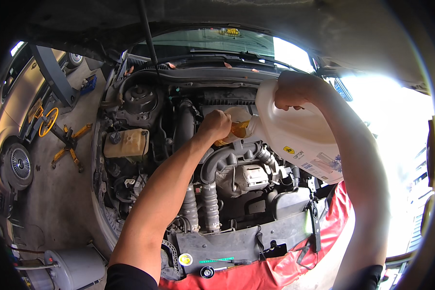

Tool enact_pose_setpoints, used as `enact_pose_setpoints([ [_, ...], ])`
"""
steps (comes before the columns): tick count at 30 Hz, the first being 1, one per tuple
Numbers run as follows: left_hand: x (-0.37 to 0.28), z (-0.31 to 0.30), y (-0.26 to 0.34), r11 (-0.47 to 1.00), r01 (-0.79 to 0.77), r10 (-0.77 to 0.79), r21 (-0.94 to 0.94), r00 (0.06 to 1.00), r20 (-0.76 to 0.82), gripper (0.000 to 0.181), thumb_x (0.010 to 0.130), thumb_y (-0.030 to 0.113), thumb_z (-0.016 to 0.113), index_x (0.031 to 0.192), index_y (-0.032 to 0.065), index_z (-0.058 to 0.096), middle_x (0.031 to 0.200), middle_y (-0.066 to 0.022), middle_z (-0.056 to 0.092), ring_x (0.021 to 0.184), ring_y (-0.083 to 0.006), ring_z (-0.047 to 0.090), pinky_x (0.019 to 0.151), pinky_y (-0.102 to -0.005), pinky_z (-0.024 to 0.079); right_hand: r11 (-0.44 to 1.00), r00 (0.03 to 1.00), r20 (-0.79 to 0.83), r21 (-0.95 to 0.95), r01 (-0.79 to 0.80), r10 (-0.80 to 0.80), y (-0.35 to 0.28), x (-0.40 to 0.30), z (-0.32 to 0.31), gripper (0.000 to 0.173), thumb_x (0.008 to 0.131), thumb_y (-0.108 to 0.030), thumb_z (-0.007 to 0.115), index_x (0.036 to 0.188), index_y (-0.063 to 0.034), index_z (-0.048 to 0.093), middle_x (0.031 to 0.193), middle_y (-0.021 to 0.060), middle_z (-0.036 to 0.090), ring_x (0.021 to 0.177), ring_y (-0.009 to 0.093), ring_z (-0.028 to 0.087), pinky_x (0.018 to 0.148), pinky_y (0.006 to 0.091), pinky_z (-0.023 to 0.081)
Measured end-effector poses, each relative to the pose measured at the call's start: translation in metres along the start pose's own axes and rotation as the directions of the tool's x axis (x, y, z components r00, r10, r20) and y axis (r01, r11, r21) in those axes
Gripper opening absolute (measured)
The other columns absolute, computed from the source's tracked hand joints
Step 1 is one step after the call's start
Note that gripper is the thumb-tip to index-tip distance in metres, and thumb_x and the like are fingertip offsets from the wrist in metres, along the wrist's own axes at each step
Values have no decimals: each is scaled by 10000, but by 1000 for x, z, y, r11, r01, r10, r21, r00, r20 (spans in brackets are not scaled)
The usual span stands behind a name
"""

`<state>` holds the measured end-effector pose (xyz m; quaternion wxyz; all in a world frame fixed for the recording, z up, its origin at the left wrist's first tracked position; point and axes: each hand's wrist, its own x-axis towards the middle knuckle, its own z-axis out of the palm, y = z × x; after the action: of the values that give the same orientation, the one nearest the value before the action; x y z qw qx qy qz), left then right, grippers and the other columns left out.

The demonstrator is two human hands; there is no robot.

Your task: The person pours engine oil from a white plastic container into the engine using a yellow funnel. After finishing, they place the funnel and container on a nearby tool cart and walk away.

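My right hand grips the handle of a large white plastic oil jug, which is tipped with its neck to the left. Amber oil runs from the jug's mouth into a translucent plastic funnel or container just beside it. My left hand holds that vessel by its left side above the car engine; the hand partly hides it. Its lower end and whatever it rests in cannot be seen clearly. Below it curves a black air intake pipe.
A yellowed coolant tank sits left in the engine bay. On the front panel lie a screwdriver and a round black cap. A red fender cover drapes the front edge. Overhead is the raised hood, with a prop rod.
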<state>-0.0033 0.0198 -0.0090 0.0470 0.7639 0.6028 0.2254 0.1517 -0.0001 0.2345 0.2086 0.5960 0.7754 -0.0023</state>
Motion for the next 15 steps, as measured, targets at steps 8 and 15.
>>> enact_pose_setpoints([
  [8,-4,-1,-4,1000,-5,4,28,1000,14,309,902,114,380,891,-40,647,962,-253,645,879,-394,642,803,-437,531,999,1000,-21,46,22,-21,-6,-3,-1,180,634,-118,641,746,15,687,685,131,664,625,228,627,621,354,501],
  [15,-5,-3,-3,993,90,-90,-71,996,10,377,934,172,358,883,-36,669,961,-252,651,877,-396,639,826,-435,519,999,1000,-5,-29,29,-29,-10,1,-1,193,666,-99,645,826,-13,712,762,128,689,712,247,661,704,374,509],
])
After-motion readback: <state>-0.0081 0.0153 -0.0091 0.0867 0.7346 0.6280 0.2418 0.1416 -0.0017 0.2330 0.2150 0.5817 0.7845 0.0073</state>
